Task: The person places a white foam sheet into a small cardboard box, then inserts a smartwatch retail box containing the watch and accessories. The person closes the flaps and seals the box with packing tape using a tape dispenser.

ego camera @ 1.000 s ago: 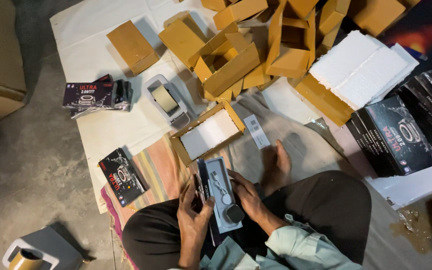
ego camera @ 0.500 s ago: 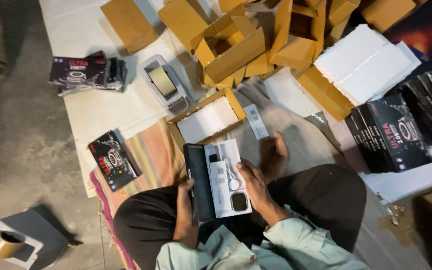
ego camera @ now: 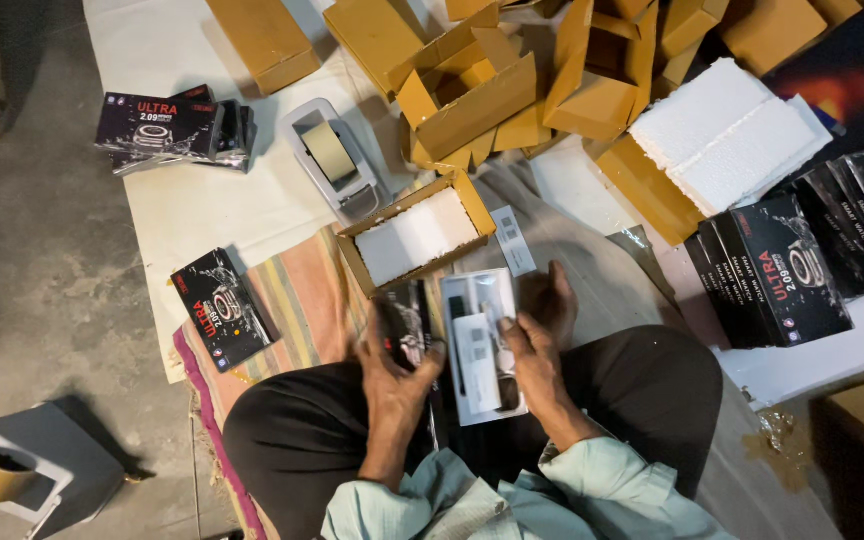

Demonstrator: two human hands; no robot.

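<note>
Dim, soft overhead light; hands slightly motion-blurred.

White sheet [ego camera: 202, 215] (over grey floor [ego camera: 42, 330]) bears cartons [ego camera: 472, 105].

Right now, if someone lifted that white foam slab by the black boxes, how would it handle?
The white foam slab looks thick and porous, so probably very light and stiff. It seems crumbly, so rough gripping might snap it. Lying flat, it shouldn't roll.
</note>
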